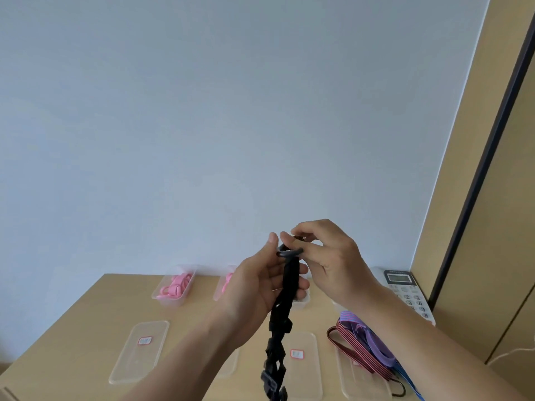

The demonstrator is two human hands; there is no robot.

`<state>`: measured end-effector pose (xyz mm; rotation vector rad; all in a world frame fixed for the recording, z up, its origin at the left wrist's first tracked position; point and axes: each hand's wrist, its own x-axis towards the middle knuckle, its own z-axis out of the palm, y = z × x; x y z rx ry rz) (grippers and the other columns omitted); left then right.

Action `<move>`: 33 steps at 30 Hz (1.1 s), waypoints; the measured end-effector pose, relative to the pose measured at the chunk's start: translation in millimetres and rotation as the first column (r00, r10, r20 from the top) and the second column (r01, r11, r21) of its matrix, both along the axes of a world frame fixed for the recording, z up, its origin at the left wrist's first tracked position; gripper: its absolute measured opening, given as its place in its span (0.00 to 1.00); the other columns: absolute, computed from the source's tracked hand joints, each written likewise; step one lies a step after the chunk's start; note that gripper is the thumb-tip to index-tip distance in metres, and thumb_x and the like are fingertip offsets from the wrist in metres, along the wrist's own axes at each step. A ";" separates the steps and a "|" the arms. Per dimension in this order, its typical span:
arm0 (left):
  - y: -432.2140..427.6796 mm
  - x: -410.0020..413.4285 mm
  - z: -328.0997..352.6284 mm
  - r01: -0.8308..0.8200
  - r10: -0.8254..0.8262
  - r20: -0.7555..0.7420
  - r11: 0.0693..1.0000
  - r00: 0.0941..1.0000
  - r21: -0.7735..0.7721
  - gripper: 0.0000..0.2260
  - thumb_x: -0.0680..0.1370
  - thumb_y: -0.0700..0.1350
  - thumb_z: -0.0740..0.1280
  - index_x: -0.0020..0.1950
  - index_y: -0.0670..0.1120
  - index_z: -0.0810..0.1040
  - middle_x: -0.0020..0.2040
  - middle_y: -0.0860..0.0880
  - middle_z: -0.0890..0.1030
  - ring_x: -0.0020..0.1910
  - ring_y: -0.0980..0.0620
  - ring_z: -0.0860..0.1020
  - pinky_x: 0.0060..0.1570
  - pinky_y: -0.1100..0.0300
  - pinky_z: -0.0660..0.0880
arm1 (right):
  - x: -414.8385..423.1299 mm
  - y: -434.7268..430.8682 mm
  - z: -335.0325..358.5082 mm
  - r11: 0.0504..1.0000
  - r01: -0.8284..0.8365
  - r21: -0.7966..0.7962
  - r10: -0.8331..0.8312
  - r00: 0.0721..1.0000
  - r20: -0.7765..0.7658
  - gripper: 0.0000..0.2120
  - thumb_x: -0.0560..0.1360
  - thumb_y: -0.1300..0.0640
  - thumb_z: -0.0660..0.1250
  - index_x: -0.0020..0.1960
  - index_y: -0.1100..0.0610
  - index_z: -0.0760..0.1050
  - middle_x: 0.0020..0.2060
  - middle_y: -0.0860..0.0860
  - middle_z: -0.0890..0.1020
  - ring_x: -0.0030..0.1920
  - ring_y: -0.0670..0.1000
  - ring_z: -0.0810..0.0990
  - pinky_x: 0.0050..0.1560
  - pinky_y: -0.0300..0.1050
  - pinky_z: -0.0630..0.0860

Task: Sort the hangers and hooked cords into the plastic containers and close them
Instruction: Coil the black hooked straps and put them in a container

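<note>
I hold a black hooked cord (pixel 280 319) up in front of the wall, its loops dangling toward the table. My left hand (pixel 260 287) grips the cord just under its black hook. My right hand (pixel 324 253) pinches the hook at the top. Two open clear containers stand at the table's back: one (pixel 176 286) holds pink hangers, another (pixel 224 282), partly hidden behind my left hand, also shows pink. Striped red and purple cords (pixel 364 345) lie piled at the right.
Three clear lids lie flat on the wooden table (pixel 86 319): one at the left (pixel 139 351), one in the middle (pixel 302 363), one under the cord pile (pixel 359 383). A white desk phone (pixel 405 290) sits at the back right by a wooden panel.
</note>
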<state>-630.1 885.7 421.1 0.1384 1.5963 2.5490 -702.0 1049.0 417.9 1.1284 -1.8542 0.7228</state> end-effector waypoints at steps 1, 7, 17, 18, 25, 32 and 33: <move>-2.2 -0.1 0.0 0.008 -0.008 -0.013 1.000 1.000 -0.008 0.25 0.77 0.61 0.70 0.56 0.39 0.86 0.49 0.38 0.82 0.43 0.41 0.81 0.46 0.52 0.80 | -0.1 -0.3 -0.7 1.000 0.002 0.008 -0.001 1.000 -0.015 0.15 0.80 0.65 0.62 0.62 0.57 0.82 0.50 0.56 0.82 0.47 0.57 0.80 0.46 0.51 0.79; -16.1 -4.0 -5.4 0.011 -0.031 -0.118 0.987 0.993 -0.163 0.13 0.78 0.44 0.70 0.57 0.36 0.83 0.48 0.41 0.82 0.46 0.42 0.82 0.50 0.55 0.81 | 0.7 -2.5 1.5 0.996 -0.049 -0.072 0.053 0.997 0.058 0.19 0.72 0.75 0.68 0.54 0.56 0.86 0.51 0.55 0.82 0.49 0.53 0.83 0.53 0.41 0.78; -18.4 -3.9 -12.0 -0.087 0.019 -0.229 0.953 0.973 -0.291 0.14 0.80 0.39 0.67 0.65 0.48 0.83 0.54 0.43 0.87 0.53 0.45 0.86 0.50 0.60 0.82 | 14.7 -16.3 6.1 0.929 0.016 -0.370 0.345 0.323 0.881 0.13 0.69 0.42 0.72 0.49 0.49 0.85 0.41 0.49 0.87 0.43 0.46 0.85 0.40 0.44 0.80; -18.1 -3.4 -12.0 -0.110 0.045 -0.224 0.953 0.973 -0.283 0.13 0.82 0.36 0.67 0.63 0.48 0.84 0.54 0.41 0.87 0.51 0.46 0.86 0.49 0.60 0.82 | 15.1 -16.6 7.8 0.920 0.022 -0.391 0.364 0.323 0.874 0.14 0.68 0.43 0.74 0.48 0.49 0.86 0.41 0.49 0.87 0.42 0.45 0.84 0.39 0.42 0.78; -16.7 -1.4 -24.5 -0.112 0.068 -0.140 0.934 0.988 -0.338 0.11 0.84 0.46 0.65 0.57 0.40 0.83 0.48 0.38 0.86 0.43 0.44 0.86 0.41 0.59 0.80 | 10.7 -19.5 10.5 0.867 0.110 -0.485 0.445 0.265 0.855 0.17 0.62 0.46 0.78 0.46 0.54 0.85 0.40 0.51 0.86 0.40 0.47 0.82 0.40 0.41 0.77; -14.9 5.1 -34.8 -0.073 0.046 -0.094 0.949 0.995 -0.307 0.18 0.82 0.59 0.63 0.46 0.47 0.85 0.41 0.44 0.82 0.39 0.45 0.80 0.43 0.54 0.76 | 11.1 -19.0 8.8 0.814 0.110 -0.570 0.536 0.233 0.811 0.07 0.71 0.57 0.75 0.46 0.59 0.84 0.39 0.57 0.84 0.40 0.54 0.83 0.42 0.47 0.79; -15.5 5.3 -37.2 -0.057 0.035 -0.086 0.961 0.996 -0.270 0.17 0.81 0.56 0.64 0.46 0.45 0.84 0.42 0.43 0.82 0.40 0.44 0.80 0.47 0.50 0.77 | 10.7 -18.0 9.7 0.796 0.115 -0.595 0.560 0.235 0.795 0.04 0.72 0.59 0.74 0.46 0.59 0.85 0.39 0.56 0.84 0.39 0.54 0.83 0.41 0.45 0.79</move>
